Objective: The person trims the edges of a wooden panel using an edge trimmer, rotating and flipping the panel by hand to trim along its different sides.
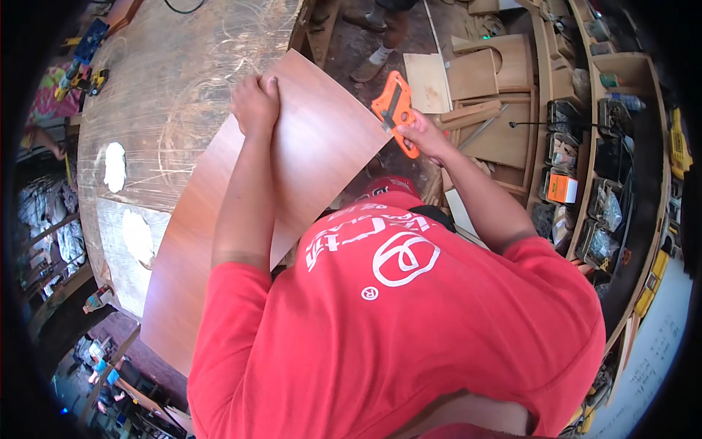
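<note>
A long reddish-brown wood-grain board (322, 124) lies slantwise over the workbench (168, 88), its near right edge reaching past the bench toward my body. My left hand (256, 106) is closed over the board's far left edge, thumb on top, fingertips partly hidden. In my right hand (428, 139) is an orange plastic edge trimmer (395, 110) with a dark metal strip along its body. My fingers wrap its lower end. The trimmer is beside the board's right corner; whether it touches the edge I cannot tell.
A yellow-and-black cordless drill (95, 82) and a blue tool (91, 42) lie at the bench's far left. White patches (115, 167) mark its surface. Another person's legs (387, 44) show beyond the bench. Wooden panels (472, 77) lean at right, beside shelves (578, 124) of bins.
</note>
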Available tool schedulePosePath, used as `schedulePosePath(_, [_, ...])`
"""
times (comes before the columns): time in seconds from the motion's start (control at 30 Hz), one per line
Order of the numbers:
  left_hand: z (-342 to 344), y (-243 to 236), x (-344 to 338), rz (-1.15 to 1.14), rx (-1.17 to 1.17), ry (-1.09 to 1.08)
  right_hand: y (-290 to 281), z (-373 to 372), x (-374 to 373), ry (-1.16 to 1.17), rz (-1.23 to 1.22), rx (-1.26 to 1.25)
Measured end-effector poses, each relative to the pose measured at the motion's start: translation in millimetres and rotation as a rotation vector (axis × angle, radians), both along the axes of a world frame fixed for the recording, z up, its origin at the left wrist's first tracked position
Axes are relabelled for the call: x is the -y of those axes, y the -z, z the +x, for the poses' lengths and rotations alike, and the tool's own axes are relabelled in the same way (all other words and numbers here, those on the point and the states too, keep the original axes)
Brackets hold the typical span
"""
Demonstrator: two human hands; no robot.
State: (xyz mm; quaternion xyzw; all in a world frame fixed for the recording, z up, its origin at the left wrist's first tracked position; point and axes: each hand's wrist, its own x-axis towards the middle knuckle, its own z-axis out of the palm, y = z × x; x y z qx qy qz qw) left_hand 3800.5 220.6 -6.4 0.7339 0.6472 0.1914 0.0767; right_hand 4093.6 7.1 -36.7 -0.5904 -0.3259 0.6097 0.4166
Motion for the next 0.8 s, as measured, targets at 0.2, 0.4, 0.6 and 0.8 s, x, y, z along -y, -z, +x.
schedulePosePath(0.2, [3, -4, 1, -0.016, -0.003, 0.002, 7, -3, -20, -0.018, 0.089, 0.017])
schedulePosePath(0.4, [1, -1, 4, 0.0, 0.004, -0.007, 12, 10, 13, -0.024, -0.009, -0.027])
schedulePosePath(0.6, [3, -1, 2, -0.004, 0.015, 0.012, 5, -3, -9, 0.002, 0.05, -0.009])
schedulePosePath(0.8, [0, 0, -6, 0.003, 0.05, 0.013, 4, 23, 28, -0.054, -0.039, -0.179])
